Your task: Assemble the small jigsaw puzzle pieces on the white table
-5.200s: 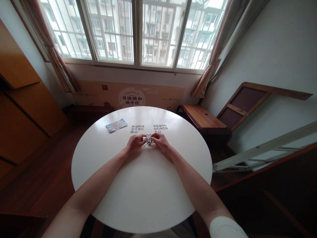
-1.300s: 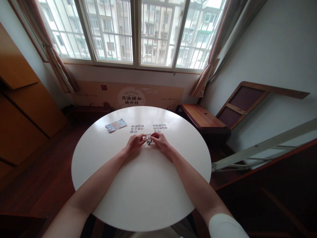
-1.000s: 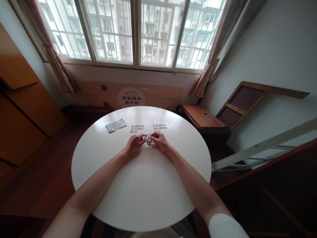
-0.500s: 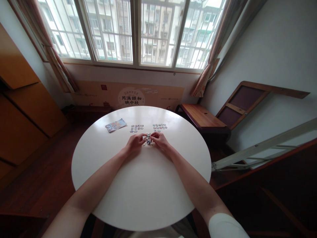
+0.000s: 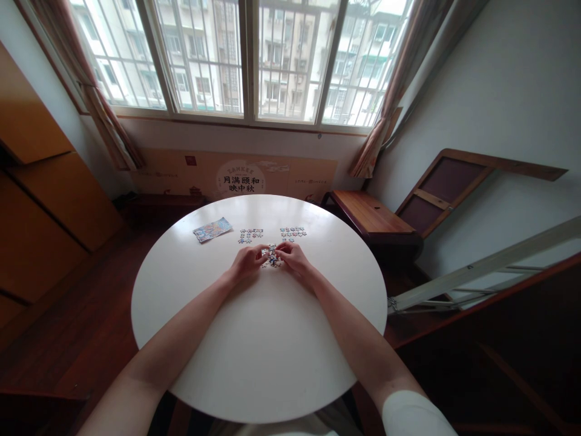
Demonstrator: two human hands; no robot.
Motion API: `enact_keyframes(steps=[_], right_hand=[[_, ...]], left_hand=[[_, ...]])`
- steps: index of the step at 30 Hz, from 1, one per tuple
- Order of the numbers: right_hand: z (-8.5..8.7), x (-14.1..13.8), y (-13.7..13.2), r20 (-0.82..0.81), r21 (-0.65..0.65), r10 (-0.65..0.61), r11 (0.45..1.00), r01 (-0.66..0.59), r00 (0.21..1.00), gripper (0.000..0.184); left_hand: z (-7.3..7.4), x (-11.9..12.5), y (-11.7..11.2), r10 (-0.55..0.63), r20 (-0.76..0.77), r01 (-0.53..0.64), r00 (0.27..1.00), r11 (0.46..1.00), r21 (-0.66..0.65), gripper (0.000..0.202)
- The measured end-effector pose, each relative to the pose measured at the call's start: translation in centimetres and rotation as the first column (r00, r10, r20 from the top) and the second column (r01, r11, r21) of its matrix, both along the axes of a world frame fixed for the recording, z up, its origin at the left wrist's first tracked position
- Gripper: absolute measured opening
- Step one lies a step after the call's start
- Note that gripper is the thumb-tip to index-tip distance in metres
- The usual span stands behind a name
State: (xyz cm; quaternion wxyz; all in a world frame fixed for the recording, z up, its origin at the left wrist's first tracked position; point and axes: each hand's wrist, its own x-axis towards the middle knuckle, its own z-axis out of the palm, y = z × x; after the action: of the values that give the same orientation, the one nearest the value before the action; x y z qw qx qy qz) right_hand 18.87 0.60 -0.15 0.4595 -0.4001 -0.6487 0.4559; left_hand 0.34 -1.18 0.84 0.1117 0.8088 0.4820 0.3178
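Observation:
Both my hands rest on a round white table (image 5: pixel 254 357), fingers curled and pinched together over a small cluster of joined jigsaw pieces (image 5: pixel 272 257). My left hand (image 5: pixel 246 263) grips the cluster's left side. Pressed against its right side is my right hand (image 5: pixel 294 258). Just beyond the hands lie two loose groups of puzzle pieces, one on the left (image 5: pixel 251 235) and one on the right (image 5: pixel 293 232). A small colourful picture card (image 5: pixel 212 229) lies flat further left.
A wooden bench (image 5: pixel 370 215) stands right of the table, with a leaning wooden frame (image 5: pixel 447 188) and a metal rail (image 5: pixel 481 266) behind it. Wooden cabinets (image 5: pixel 40 200) line the left wall. A barred window (image 5: pixel 245 57) with curtains faces me.
Nothing has visibly changed; both hands stay closed on the small puzzle cluster in the same spot.

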Motion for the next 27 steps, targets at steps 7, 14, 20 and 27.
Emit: enact_keyframes(steps=[7, 14, 20, 27], right_hand=[[0.03, -0.05, 0.01, 0.002, 0.003, -0.006, 1.0, 0.006, 1.0, 0.031], [-0.03, -0.03, 0.04, 0.001, 0.007, -0.007, 1.0, 0.007, 1.0, 0.03], [-0.01, -0.01, 0.02, -0.002, 0.007, 0.001, 1.0, -0.001, 1.0, 0.03], [0.09, 0.03, -0.07, 0.004, 0.007, 0.004, 1.0, -0.004, 1.0, 0.028]], left_hand=[[-0.2, -0.02, 0.11, -0.007, 0.008, 0.007, 1.0, 1.0, 0.004, 0.035], [-0.14, -0.03, 0.09, -0.003, 0.001, 0.003, 1.0, 1.0, -0.006, 0.035], [-0.19, -0.04, 0.09, -0.001, -0.007, 0.001, 1.0, 1.0, 0.002, 0.035], [-0.17, -0.04, 0.05, -0.004, 0.001, 0.004, 1.0, 1.0, 0.012, 0.034]])
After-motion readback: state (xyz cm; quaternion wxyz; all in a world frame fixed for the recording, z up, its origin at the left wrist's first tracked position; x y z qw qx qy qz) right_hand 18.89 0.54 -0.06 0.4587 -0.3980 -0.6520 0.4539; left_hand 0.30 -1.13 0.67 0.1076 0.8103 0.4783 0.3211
